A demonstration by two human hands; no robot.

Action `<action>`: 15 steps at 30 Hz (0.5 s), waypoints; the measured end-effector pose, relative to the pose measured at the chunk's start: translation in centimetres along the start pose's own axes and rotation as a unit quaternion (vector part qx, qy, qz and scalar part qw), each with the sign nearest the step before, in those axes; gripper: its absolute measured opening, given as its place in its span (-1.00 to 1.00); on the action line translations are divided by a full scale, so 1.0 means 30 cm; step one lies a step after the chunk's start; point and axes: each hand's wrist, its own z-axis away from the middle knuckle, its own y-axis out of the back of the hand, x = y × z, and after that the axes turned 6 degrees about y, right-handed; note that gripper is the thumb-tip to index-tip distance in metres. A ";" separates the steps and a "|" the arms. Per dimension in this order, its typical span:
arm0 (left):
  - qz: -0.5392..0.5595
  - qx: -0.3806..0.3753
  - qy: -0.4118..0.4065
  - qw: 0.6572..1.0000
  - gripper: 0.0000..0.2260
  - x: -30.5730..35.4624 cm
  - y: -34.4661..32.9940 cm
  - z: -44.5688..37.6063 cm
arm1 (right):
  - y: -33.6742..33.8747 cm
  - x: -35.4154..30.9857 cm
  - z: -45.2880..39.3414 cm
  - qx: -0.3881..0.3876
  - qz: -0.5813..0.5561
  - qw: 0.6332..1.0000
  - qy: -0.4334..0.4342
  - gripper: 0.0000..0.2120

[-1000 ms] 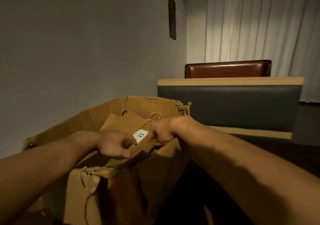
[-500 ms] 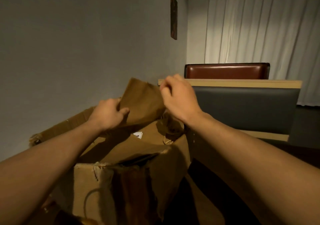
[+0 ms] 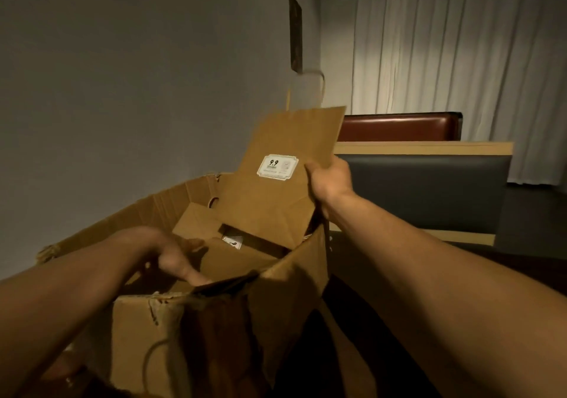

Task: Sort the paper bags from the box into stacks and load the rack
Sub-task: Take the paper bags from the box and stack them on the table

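The right hand (image 3: 329, 179), a little right of the middle of the frame, now grips the right edge of one paper bag (image 3: 276, 183) and holds it up above the cardboard box (image 3: 190, 330), with its lower corner still down at the opening of the box. Half a second ago both hands were together on a brown sheet above the box; since then the left hand (image 3: 175, 259) has let go and dropped into the box at the lower left of centre, where its fingers are spread and rest on the bags that remain inside (image 3: 233, 259). I cannot tell if it already pinches one of them. The lifted bag is flat and almost upright, its face turned to the camera, so the white price label (image 3: 277, 167) with "9,9" can be read, and its twisted handle (image 3: 305, 91) stands up against the grey wall in the upper middle. Another small label (image 3: 233, 241) shows on a bag deeper in the box. In my judgement this means one bag is now separated from the pile and can go to a stack, while many more wait in the box. No stack and no rack is visible here. Behind, at the right, are a dark padded seat back (image 3: 429, 189) and a white curtain (image 3: 460, 54).
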 end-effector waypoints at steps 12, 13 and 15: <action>0.101 0.185 -0.009 0.978 -0.63 0.017 0.030 -0.019 | 0.096 -0.006 0.019 -0.141 -0.009 0.985 -0.097 -0.86; 0.089 0.195 -0.007 0.977 -0.61 0.015 0.031 -0.014 | 0.098 -0.012 0.021 -0.149 0.003 0.984 -0.097 -0.84; 0.068 0.199 0.003 0.978 -0.63 0.012 0.038 -0.013 | 0.100 -0.020 0.027 -0.160 0.020 0.982 -0.098 -0.82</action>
